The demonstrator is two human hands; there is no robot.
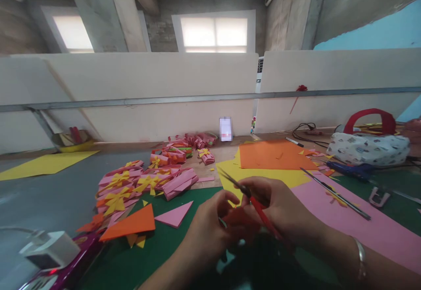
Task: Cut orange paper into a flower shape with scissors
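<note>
My right hand [279,200] is closed around scissors [262,214] with red handles, their dark blades pointing up and to the left. My left hand [210,224], fingers curled, pinches a folded piece of orange-red paper [241,220], partly hidden by both hands. To its left, a pink paper triangle [174,214] and an orange paper triangle [133,223] lie on the green mat [177,241]. Behind them sit several folded pink paper pieces [180,183], some with yellow paper bows [117,201].
Yellow [223,171], orange [274,154] and pink [342,233] paper sheets overlap on the right, with a metal ruler-like strip [338,195] on top. A patterned bag [368,149] stands far right. A white plug adapter [51,248] is at front left; a phone [225,129] leans against the wall.
</note>
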